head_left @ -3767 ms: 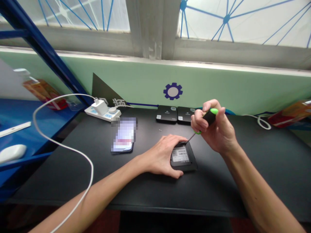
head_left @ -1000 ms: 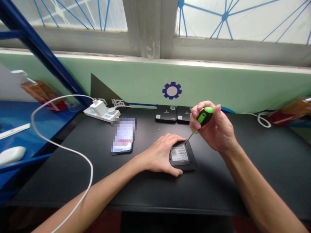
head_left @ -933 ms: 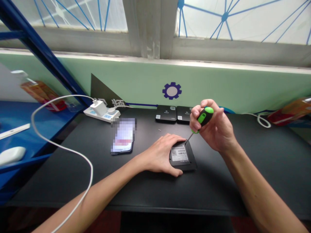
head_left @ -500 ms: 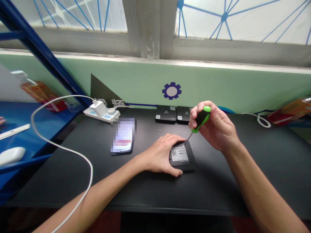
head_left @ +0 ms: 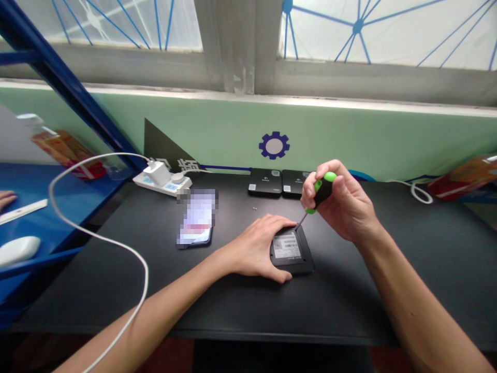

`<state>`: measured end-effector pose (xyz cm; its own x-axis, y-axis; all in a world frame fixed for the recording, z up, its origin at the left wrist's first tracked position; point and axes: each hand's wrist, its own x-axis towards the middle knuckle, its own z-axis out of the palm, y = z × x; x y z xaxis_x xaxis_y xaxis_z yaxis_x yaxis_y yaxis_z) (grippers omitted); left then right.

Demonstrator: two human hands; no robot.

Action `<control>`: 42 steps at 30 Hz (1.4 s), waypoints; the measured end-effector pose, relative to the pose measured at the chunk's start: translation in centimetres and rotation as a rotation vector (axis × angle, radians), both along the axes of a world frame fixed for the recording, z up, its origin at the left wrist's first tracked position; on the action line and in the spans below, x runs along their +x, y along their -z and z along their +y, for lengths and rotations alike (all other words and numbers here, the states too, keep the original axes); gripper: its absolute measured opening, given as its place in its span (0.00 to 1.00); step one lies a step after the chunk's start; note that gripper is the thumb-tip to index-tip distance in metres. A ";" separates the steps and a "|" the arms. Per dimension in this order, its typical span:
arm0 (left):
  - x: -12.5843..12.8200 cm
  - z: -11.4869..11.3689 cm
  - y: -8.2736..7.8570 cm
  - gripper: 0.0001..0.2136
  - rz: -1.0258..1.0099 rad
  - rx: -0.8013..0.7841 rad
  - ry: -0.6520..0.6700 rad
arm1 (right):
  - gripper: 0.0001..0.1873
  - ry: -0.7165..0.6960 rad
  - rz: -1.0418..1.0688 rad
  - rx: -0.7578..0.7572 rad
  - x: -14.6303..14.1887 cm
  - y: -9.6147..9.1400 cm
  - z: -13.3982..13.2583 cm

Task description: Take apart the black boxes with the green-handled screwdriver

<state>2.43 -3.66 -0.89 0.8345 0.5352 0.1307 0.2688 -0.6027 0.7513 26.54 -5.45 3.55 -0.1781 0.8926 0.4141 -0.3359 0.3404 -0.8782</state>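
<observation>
A small black device (head_left: pixel 292 252) with a white label lies flat on the black table (head_left: pixel 388 290). My left hand (head_left: pixel 256 247) grips its left side and presses it down. My right hand (head_left: pixel 344 206) is closed around a screwdriver (head_left: pixel 319 192) with a black and green handle. The thin shaft slants down to the left, and its tip meets the device's far corner (head_left: pixel 296 228).
Two more black devices (head_left: pixel 280 182) stand at the table's back edge, with tiny screws (head_left: pixel 254 208) in front. A phone (head_left: pixel 196 216) lies left of centre, a power strip (head_left: pixel 163 178) with a white cable behind it. Another person's fingers (head_left: pixel 5 198) show at far left.
My right hand's fingers have shifted around the screwdriver handle while the tip stays on the same corner. My left hand and the device have not moved. Fingers have appeared at far left.
</observation>
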 end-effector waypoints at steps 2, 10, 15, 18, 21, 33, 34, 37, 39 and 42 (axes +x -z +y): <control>0.0 0.1 0.2 0.49 -0.005 0.002 0.003 | 0.19 -0.003 -0.033 -0.012 0.0 -0.2 -0.1; 0.0 0.0 0.1 0.49 -0.001 0.010 0.006 | 0.23 -0.037 0.029 -0.055 -0.3 0.0 0.1; 0.0 0.0 0.1 0.48 -0.005 0.004 0.003 | 0.20 -0.044 0.051 -0.035 -0.4 0.3 0.0; 0.0 0.0 0.1 0.48 -0.007 0.004 0.003 | 0.17 -0.028 0.019 -0.021 -0.2 0.0 0.0; 0.0 0.0 0.1 0.48 -0.014 0.004 0.003 | 0.19 -0.001 0.012 -0.034 -0.2 -0.3 0.1; -0.1 0.0 0.0 0.49 0.003 0.008 0.009 | 0.16 0.005 0.053 -0.016 -0.1 -0.1 0.1; -0.1 0.0 0.0 0.49 0.003 0.008 0.008 | 0.15 0.003 0.050 -0.014 -0.1 -0.2 0.1; 0.0 0.0 0.0 0.49 0.005 0.008 0.006 | 0.16 -0.024 0.065 -0.002 -0.2 -0.4 0.0; 0.0 0.0 -0.1 0.48 0.003 0.008 0.003 | 0.20 -0.033 0.072 0.001 -0.3 -0.3 0.0; 0.0 0.0 -0.1 0.48 0.004 0.011 0.004 | 0.19 -0.039 0.084 0.002 -0.4 0.1 0.1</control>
